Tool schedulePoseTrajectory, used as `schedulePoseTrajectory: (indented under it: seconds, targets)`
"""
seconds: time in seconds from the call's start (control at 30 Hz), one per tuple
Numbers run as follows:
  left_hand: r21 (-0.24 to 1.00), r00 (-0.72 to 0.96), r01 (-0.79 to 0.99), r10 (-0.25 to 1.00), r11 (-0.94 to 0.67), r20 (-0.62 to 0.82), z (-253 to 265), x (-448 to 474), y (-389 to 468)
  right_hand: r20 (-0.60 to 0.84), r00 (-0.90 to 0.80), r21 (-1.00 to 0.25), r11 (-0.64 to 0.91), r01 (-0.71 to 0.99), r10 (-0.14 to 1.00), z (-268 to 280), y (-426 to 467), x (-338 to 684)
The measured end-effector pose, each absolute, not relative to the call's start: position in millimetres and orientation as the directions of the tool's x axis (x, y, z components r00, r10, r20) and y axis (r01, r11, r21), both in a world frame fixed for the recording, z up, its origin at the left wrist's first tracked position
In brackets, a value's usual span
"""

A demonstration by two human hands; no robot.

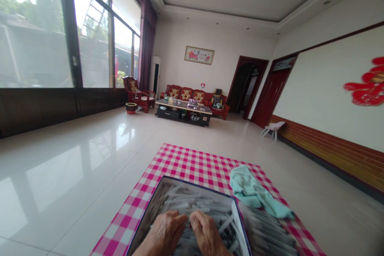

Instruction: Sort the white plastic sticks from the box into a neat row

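Note:
Both hands are over a shallow box (241, 224) with a dark blue rim, filled with loose slim pen-like sticks (184, 200), translucent and grey. My left hand (168, 228) has its fingers curled and pressed together. Close beside it, my right hand (205, 230) is closed too, thumb and fingers together. Their fingertips almost meet over the middle of the box. Whatever they pinch is hidden or too small to name. Right of the box lies a blurred pile of similar dark-tipped pen-like sticks (267, 230), lined up roughly parallel.
A mint-green cloth (255, 192) lies crumpled at the right, against the pile. Everything rests on a pink-and-white checked tablecloth (192, 164). Farther off across the tiled floor stand a low coffee table (168, 113), a red wooden sofa (177, 92) and a small stool (274, 128).

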State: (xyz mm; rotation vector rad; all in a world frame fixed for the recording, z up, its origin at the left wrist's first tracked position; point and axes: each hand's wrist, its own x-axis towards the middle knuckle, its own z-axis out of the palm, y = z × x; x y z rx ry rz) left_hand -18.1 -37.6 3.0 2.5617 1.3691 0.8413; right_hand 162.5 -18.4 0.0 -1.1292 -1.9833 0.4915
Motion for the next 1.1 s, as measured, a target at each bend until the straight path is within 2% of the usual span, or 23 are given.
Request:
schedulePoseTrajectory:
  seconds: [0.1, 0.2, 0.43, 0.6, 0.87, 1.1]
  targets:
    - [0.359, 0.418, 0.731, 0.797, -0.58, 0.436, 1, -18, -38, 0.439, -0.39, -0.632, 0.587, 0.506, 0.809, 11, -21, 164]
    - [0.356, 0.432, 0.728, 0.795, -0.586, 0.425, 1, -18, -38, 0.467, -0.39, -0.617, 0.608, 0.499, 0.794, 14, -21, 165]
    - [0.342, 0.448, 0.74, 0.803, -0.58, 0.392, 2, -18, -37, 0.429, -0.389, -0.643, 0.578, 0.502, 0.815, 4, -17, 165]
    - [0.36, 0.435, 0.735, 0.807, -0.574, 0.399, 1, -18, -37, 0.432, -0.427, -0.616, 0.605, 0.505, 0.795, 9, -20, 168]
    - [0.338, 0.451, 0.742, 0.804, -0.579, 0.389, 3, -18, -38, 0.329, -0.416, -0.61, 0.527, 0.592, 0.848, -4, -15, 165]
    - [0.331, 0.44, 0.749, 0.805, -0.573, 0.398, 3, -18, -38, 0.32, -0.455, -0.622, 0.546, 0.561, 0.831, 5, -19, 164]
